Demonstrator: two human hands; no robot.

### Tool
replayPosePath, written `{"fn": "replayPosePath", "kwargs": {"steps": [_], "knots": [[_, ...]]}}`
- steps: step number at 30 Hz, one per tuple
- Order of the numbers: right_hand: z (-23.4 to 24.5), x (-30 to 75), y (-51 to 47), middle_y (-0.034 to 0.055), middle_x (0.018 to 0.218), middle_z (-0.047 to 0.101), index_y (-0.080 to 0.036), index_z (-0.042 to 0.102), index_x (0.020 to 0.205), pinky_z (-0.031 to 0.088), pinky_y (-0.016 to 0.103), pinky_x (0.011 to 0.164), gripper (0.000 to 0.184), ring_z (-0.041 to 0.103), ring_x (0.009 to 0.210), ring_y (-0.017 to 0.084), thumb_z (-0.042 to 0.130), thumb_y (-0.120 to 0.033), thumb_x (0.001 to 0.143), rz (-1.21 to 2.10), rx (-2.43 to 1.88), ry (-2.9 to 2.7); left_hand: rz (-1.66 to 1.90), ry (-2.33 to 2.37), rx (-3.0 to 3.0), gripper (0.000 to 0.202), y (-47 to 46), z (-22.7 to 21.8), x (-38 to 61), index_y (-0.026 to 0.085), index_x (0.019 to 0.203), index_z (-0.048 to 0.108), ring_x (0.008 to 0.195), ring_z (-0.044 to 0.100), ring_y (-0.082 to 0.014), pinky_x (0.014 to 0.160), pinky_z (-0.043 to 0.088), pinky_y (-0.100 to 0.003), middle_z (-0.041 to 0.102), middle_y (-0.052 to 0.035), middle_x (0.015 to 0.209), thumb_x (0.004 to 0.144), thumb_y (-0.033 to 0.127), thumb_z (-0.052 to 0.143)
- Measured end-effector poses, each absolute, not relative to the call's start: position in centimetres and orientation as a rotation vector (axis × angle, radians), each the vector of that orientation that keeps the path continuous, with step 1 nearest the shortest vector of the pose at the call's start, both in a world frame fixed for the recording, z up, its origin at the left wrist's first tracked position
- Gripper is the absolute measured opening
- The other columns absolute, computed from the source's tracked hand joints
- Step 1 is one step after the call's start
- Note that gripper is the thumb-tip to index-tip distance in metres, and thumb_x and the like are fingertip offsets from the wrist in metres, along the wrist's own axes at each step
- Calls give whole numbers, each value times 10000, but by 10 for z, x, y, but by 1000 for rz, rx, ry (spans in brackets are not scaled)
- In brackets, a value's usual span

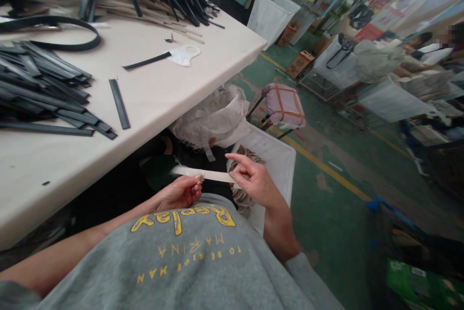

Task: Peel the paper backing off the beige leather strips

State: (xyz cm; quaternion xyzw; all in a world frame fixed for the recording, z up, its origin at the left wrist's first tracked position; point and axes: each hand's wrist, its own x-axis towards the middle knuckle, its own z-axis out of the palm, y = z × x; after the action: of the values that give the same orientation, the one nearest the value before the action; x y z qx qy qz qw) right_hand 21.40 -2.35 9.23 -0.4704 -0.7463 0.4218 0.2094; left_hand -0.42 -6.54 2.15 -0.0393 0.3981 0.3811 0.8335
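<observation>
Because it is gripped at two points, apparently to keep that stretch straight, the pale strip (218, 176) lies level before the grey shirt (203, 261), off the tabletop's (152, 82) near-right edge. Left hand (183, 191): thumb and curled fingers closed together on the strip, whose blurred end runs on leftward. Right hand (255, 182): thumb and fingers pinched on the right end, index finger extended free, perhaps for clearance. Far beyond the hands: one crumpled white bag (221, 116). Right: one white bin (284, 157). Left, on the tabletop: dark strips (47, 92), heaped roughly lengthwise, presumably for easy picking; one single dark piece (119, 103), apart.
</observation>
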Motion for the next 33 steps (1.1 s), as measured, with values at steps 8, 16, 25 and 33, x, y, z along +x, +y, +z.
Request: {"fn": "replayPosePath", "kwargs": {"steps": [8, 16, 25, 33], "knots": [[79, 203, -20, -22, 776, 718, -199, 578, 1407, 468, 240, 730, 493, 646, 698, 125, 612, -269, 921, 1273, -1288, -2057, 866, 901, -62, 169, -56, 14, -11, 111, 738, 648, 505, 578, -57, 546, 557, -170, 598, 12, 624, 896, 62, 678], [72, 186, -17, -23, 787, 718, -211, 619, 1359, 445, 236, 749, 418, 633, 713, 115, 576, -199, 943, 1152, -1370, -2177, 806, 905, 3, 137, -54, 18, -3, 109, 749, 656, 521, 590, -64, 557, 557, -174, 623, -2, 651, 850, 50, 726], [77, 224, -13, -49, 708, 686, -202, 623, 1331, 438, 202, 605, 394, 583, 532, 80, 581, -252, 942, 1359, -1347, -2007, 910, 962, -5, 179, -42, 17, -18, 116, 727, 636, 492, 554, -45, 526, 531, -153, 585, 26, 616, 894, 53, 659], [68, 200, -13, 3, 906, 736, -203, 652, 1280, 499, 239, 743, 344, 664, 752, 116, 617, -254, 941, 1362, -1166, -2083, 888, 952, 41, 169, -41, 23, -8, 116, 720, 632, 513, 565, -59, 538, 539, -174, 602, 12, 635, 858, 40, 693]]}}
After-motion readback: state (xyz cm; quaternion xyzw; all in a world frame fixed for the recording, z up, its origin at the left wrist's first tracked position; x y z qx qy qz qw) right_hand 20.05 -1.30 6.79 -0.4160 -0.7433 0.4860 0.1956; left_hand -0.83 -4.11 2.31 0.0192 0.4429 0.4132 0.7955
